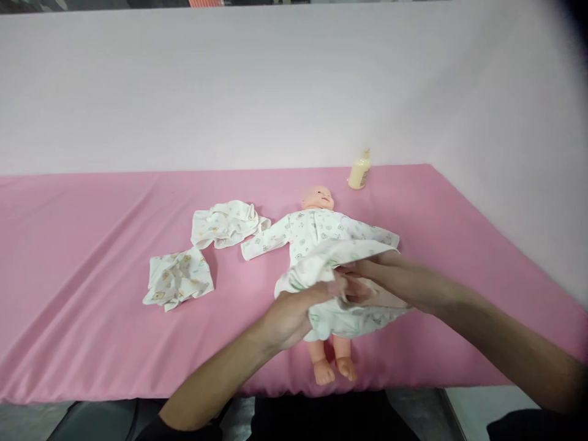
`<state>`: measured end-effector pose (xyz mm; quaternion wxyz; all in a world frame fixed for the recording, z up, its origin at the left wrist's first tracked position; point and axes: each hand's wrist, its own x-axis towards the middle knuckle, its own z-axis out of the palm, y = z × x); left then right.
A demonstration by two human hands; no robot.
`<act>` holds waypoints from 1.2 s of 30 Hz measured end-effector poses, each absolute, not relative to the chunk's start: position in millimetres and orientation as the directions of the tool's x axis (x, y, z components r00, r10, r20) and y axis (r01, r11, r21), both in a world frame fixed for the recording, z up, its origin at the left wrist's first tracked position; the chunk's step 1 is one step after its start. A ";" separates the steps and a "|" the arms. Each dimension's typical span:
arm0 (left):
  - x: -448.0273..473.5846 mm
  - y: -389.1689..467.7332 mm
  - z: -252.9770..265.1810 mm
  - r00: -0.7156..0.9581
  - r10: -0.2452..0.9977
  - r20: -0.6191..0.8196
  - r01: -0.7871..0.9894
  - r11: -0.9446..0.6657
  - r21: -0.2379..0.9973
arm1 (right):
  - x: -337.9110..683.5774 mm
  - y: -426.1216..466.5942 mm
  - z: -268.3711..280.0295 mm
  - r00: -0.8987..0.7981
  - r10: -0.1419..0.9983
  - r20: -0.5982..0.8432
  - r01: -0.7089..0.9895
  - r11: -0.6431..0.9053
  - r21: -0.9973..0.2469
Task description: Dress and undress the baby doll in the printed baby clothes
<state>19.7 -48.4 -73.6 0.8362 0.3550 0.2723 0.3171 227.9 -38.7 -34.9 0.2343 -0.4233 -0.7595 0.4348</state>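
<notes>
A baby doll lies on its back on a pink-covered table, dressed in a white printed long-sleeved top. Above its lower body, a second white baby garment with a faint green print is held up with its opening toward me. My left hand grips the edge of that opening, thumb on the cloth. Reaching into the opening from the right is my right hand; its fingers are blurred and partly covered by cloth. The doll's bare feet show below the garment. Its hands are hidden in the sleeves.
Two crumpled white printed baby garments lie to the left, one farther back and one nearer. A pale yellow pump bottle stands behind the doll near the white wall. The pink sheet drapes over the table's front edge.
</notes>
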 end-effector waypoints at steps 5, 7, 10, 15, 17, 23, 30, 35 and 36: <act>-19.9 -58.5 -49.8 0.410 0.889 -0.202 -0.580 0.425 0.695 | 248.5 -62.0 -27.5 -0.540 0.841 -0.008 0.310 0.190 -0.931; -35.1 -66.7 -46.4 0.296 0.923 -0.246 -0.631 0.382 0.675 | 252.4 -73.1 -36.1 -0.438 0.895 0.079 0.339 0.246 -0.908; -55.9 -77.7 -43.6 0.086 0.956 -0.281 -0.695 0.260 0.670 | 245.0 -79.8 -62.4 -0.351 0.898 0.264 0.526 0.423 -0.738; -83.7 -89.0 -50.0 -0.157 0.922 -0.354 -0.704 0.147 0.695 | 209.3 -71.5 -118.8 -0.843 0.478 0.248 0.412 0.869 -0.273; -90.5 -92.2 -58.0 -0.186 0.917 -0.352 -0.702 0.126 0.701 | 194.0 -68.0 -135.1 -0.914 0.342 0.219 0.303 0.934 -0.191; -95.2 -100.7 -87.6 -0.190 0.874 -0.447 -0.696 0.202 0.689 | 166.4 -55.5 -152.4 -0.960 0.170 0.222 0.169 0.985 -0.026; -101.7 -126.6 -97.6 -0.194 0.769 -0.609 -0.628 0.380 0.679 | 170.3 -49.3 -125.4 -0.940 0.244 0.238 0.221 0.968 -0.120; -94.2 -158.8 -99.6 -0.105 0.623 -0.775 -0.567 0.603 0.561 | 170.6 -41.3 -106.7 -0.889 0.335 0.311 0.263 0.932 -0.252; -90.9 -165.0 -100.1 -0.057 0.600 -0.798 -0.557 0.644 0.524 | 169.9 -38.9 -104.4 -0.875 0.350 0.334 0.264 0.924 -0.277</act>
